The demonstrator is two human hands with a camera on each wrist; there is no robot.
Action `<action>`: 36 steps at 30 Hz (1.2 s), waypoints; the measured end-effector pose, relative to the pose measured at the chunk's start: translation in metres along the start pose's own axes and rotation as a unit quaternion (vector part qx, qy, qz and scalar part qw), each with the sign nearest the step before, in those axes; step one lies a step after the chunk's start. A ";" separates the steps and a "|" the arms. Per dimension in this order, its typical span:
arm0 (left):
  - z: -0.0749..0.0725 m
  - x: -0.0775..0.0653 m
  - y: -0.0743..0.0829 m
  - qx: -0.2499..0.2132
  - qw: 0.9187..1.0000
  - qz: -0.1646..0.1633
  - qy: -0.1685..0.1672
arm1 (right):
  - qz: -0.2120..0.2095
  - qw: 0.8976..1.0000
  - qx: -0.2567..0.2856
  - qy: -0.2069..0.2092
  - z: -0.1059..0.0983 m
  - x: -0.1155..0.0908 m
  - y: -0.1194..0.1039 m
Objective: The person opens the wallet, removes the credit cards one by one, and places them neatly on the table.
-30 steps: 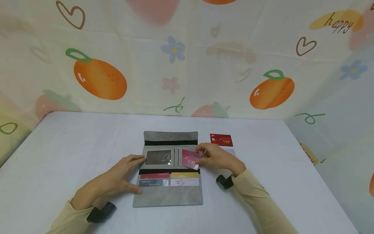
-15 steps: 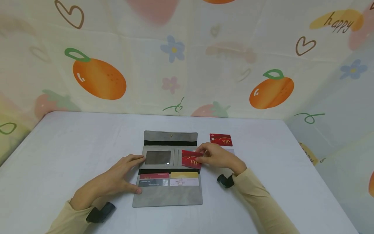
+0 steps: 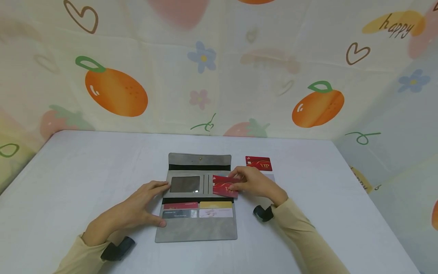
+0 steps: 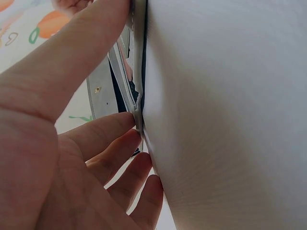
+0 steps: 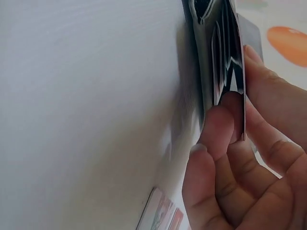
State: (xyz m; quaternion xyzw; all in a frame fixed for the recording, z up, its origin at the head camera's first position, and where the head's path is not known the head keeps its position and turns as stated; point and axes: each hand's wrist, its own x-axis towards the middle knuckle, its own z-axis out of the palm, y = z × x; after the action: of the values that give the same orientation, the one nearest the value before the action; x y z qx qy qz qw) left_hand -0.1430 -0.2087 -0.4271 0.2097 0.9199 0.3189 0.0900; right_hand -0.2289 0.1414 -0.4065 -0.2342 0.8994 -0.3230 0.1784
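Observation:
A grey wallet [image 3: 196,231] lies unfolded on the table. My right hand [image 3: 258,184] pinches a red VIP card [image 3: 221,185] by its right end, thumb on the face and fingers behind. The card overlaps the wallet's upper right card slots; in the right wrist view its thin edge [image 5: 243,115] stands off from the slot layers. My left hand [image 3: 138,205] rests at the wallet's left edge, fingertips along the side and thumb on the lower flap. Beside the slots is a dark clear window [image 3: 184,184]. Several cards, including a yellow one [image 3: 215,205], fill the lower pockets.
Another red VIP card [image 3: 259,163] lies on the white table [image 3: 308,167] right of the wallet. Below it a pale card [image 3: 271,177] is partly covered by my right hand. A fruit-patterned cloth [image 3: 164,76] hangs behind the table.
The VIP card in my right hand has shifted slightly right and tilted, its face turning from glossy pink to deep red. My left hand and the wallet have stayed in place.

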 end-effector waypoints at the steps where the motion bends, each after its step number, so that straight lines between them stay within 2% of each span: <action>1: 0.000 0.000 0.000 0.000 1.000 -0.001 -0.002 | 0.003 1.000 0.001 0.003 0.000 -0.001 0.001; 12: 0.000 0.000 -0.001 0.006 1.000 0.000 -0.001 | 0.033 0.998 0.050 0.026 -0.001 -0.012 0.007; 24: 0.001 0.000 0.001 0.003 1.000 -0.011 -0.013 | 0.017 0.997 0.044 0.063 -0.005 -0.027 0.011; 36: 0.001 0.000 0.002 -0.001 1.000 -0.013 -0.014 | 0.000 0.997 0.038 0.069 -0.012 -0.049 0.024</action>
State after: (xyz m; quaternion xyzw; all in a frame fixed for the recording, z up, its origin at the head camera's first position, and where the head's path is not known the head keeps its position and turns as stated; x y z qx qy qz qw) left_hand -0.1426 -0.2066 -0.4265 0.2023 0.9209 0.3155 0.1070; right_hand -0.2010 0.1901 -0.4055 -0.2041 0.8965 -0.3728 0.1249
